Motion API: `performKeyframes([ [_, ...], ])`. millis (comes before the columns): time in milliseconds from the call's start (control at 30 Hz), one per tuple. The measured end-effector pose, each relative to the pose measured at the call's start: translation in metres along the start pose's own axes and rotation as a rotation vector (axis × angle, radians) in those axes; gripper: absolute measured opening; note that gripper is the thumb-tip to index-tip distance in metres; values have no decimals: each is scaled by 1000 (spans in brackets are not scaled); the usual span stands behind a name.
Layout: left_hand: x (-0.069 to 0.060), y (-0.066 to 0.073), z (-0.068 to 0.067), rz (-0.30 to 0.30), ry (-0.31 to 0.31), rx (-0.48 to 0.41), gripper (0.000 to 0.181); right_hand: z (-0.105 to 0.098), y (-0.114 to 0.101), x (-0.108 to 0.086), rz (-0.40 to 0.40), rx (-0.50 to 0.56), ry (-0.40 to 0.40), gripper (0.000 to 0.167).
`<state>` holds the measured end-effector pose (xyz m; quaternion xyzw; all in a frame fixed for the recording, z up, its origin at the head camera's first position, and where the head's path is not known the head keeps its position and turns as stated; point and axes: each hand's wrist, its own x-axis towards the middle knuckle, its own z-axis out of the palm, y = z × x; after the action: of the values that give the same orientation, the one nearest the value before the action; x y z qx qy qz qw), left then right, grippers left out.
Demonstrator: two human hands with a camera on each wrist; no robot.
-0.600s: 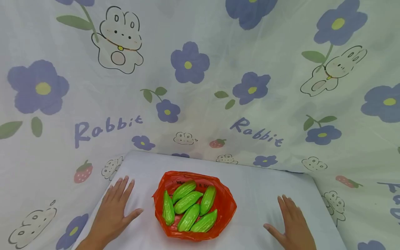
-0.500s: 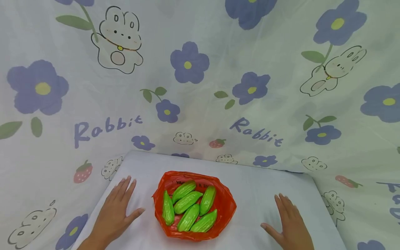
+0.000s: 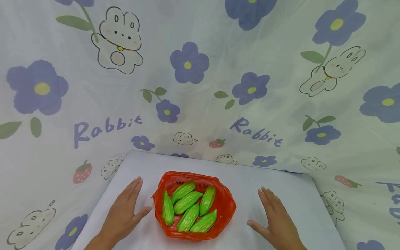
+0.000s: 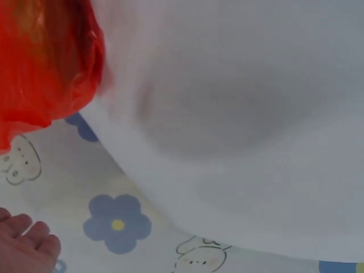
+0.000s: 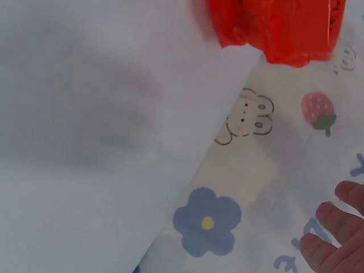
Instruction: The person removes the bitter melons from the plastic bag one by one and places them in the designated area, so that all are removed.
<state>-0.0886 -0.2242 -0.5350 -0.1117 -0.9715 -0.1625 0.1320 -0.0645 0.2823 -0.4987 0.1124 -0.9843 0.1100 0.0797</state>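
A seemingly draped table (image 3: 306, 198) bears a red bag (image 3: 225, 206)

Six green vegetables (image 3: 188, 202), one red bag (image 3: 225, 205), one table (image 3: 250, 182)

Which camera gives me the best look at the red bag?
The head view: it shows the whole red bag, open, with green gourds inside. The left wrist view catches only part, at the upper left; the right wrist view only part, along the top.

head: even light, clear | wrist views: dimmer, blurred shadows on table (image 4: 273, 187)
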Motion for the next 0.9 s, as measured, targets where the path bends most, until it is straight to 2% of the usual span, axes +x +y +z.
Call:
performKeyframes([
  [200, 4, 12, -2, -55, -57, -54, 99, -2, -19, 11, -86, 0, 24, 112],
  [333, 8, 21, -4, -140, -150, -136, 95, -1, -33, 19, -126, 8, 24, 108],
  [467, 14, 30, -6, -241, -266, -265, 96, -2, -49, 27, -170, 20, -2, 100],
  [533, 18, 34, -5, -288, -301, -327, 96, -1, -57, 32, -211, 25, -23, 94],
  [733, 21, 45, 1, -383, -319, -403, 94, 9, -75, 45, -362, 29, -107, 63],
  [833, 21, 50, 4, -415, -312, -399, 89, 16, -83, 51, -420, 53, -153, 53],
  [900, 21, 53, 7, -407, -285, -375, 78, 22, -88, 54, -441, 66, -191, 51],
])
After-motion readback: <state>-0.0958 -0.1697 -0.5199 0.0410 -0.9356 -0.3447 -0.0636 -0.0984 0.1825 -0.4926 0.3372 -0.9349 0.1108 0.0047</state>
